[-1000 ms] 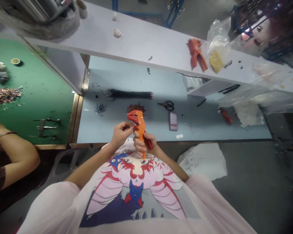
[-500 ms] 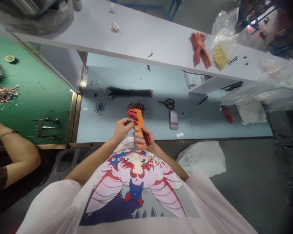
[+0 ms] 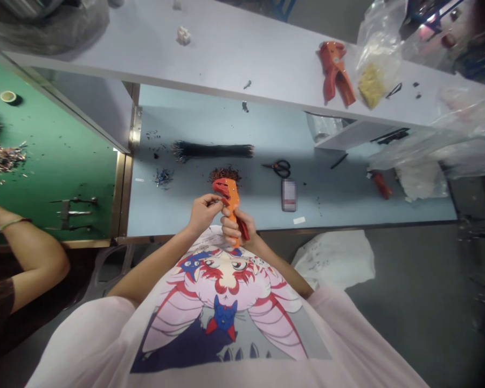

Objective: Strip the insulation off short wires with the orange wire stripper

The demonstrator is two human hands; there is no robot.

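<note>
Right hand closed around the handles of an orange wire stripper, which stands nearly upright just above the person's chest, its head toward the bench. Left hand narrow, fingertips pinched together at the tool's head; any thin wire between them is too small to tell. Beyond the tool, on the pale blue bench, lie a tuft of clipped wire ends, a bundle of black wires and black-handled scissors. A second orange stripper rests on the shelf behind. A co-worker's forearm lies at far left, well apart.
</note>
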